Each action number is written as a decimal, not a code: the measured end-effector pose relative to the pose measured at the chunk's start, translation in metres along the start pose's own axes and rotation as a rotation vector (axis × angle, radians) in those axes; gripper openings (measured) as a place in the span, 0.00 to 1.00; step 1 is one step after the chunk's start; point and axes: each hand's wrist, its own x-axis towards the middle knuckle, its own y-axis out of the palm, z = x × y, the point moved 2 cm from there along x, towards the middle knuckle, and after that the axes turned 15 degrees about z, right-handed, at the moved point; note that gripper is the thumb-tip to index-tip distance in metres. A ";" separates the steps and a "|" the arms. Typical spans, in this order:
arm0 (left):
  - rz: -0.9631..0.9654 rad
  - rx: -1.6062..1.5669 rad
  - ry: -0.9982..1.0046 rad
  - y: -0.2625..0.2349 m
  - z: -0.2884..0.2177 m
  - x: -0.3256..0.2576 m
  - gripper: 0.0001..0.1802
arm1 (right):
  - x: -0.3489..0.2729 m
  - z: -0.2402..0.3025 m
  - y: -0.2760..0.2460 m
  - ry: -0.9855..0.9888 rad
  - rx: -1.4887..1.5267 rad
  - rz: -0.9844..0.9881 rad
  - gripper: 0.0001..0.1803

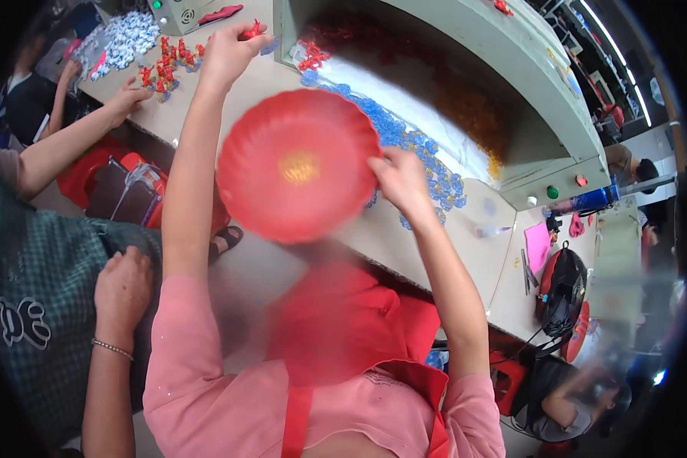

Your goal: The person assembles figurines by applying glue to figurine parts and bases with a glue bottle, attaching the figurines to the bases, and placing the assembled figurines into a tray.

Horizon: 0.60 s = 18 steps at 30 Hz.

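My left grip (pixel 231 55) is raised over the far part of the worktop (pixel 469 233), fingers pinched shut around a small red figurine (pixel 253 31); a translucent blue piece (pixel 269 46) shows just beside the fingertips, though I cannot tell whether the two are joined. My right grip (pixel 401 182) is closed on the right rim of a red scalloped plate (pixel 298 164), thumb and fingers clamping its edge. The plate is held up in front of me, a gold motif at its middle, covering part of the worktop.

Just left of my left grip stands a cluster of red figurines (pixel 172 65), with a co-worker's hand (pixel 130 99) beside it and a heap of blue-and-white pieces (pixel 130 42) beyond. Behind and right of the plate, many translucent blue pieces (pixel 416 145) lie spread along the front of a pale grey-green cabinet (pixel 527 69). Orange pieces (pixel 481 122) lie inside its opening.
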 end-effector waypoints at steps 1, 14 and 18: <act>-0.005 -0.108 0.070 -0.003 -0.011 0.000 0.15 | 0.019 -0.003 0.012 -0.014 -0.001 0.015 0.16; 0.204 0.741 -0.204 0.061 0.036 -0.032 0.21 | -0.012 -0.006 0.024 -0.083 0.191 0.111 0.18; 0.174 0.798 -0.210 0.030 0.046 -0.047 0.25 | -0.103 -0.039 0.007 -0.223 0.284 0.116 0.16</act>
